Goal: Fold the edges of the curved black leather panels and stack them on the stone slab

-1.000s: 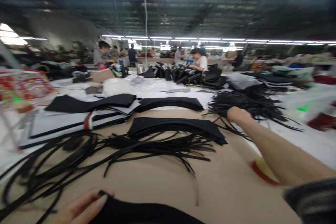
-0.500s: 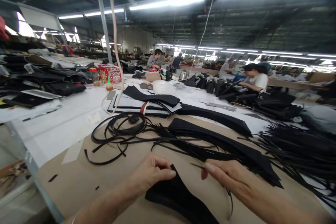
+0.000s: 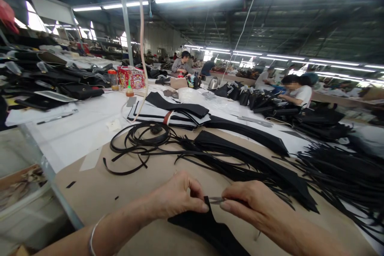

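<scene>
My left hand (image 3: 187, 196) pinches the upper corner of a black, curved flat piece (image 3: 210, 230), leather or stiff fabric, between thumb and fingers. Just right of that corner, my right hand (image 3: 246, 202) is closed around a slim metal tool (image 3: 215, 200) with two narrow pointed tips. The tips meet the edge of the black piece beside my left thumb. Most of the tool is hidden in my right hand, so I cannot tell if it is scissors or tweezers. The black piece hangs over the tan board (image 3: 144, 192), its lower end cut off by the frame.
Coiled black strips (image 3: 141, 140) lie beyond my hands. Stacked black curved pieces (image 3: 258, 168) rest to the right, near a heap of thin black strips (image 3: 339, 168). Further back stand a red patterned box (image 3: 132, 77) and a small glue bottle (image 3: 129, 91). A co-worker (image 3: 300, 92) sits at right.
My right hand has moved left and slightly down, bringing the tool's tips to the black piece's corner. The tips now show spread apart. The view has shifted a little.
</scene>
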A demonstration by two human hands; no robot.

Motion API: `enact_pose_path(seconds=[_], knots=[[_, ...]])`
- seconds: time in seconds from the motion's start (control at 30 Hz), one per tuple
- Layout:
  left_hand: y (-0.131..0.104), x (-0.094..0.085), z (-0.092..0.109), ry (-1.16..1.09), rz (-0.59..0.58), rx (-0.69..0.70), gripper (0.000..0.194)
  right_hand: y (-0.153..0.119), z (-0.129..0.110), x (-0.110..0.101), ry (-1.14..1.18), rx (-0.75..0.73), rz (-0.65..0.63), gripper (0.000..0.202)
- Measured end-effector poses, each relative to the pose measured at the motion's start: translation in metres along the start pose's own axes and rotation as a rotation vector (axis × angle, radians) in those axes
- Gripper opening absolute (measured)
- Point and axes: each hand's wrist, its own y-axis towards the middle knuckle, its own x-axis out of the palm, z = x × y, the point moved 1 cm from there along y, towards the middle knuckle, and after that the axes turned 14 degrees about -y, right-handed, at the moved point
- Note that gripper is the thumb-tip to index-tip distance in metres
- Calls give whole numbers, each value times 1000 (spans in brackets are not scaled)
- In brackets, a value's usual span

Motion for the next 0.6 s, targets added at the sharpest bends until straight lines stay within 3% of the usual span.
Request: enact_pose_path(seconds=[0.27,0.6], knots=[[-1,1,1,102,0,18,12,-1,-1,1,25,-15,-23,36],[-6,6,5,193,14,-61,13,-1,0,4,16,-19,-30,39]])
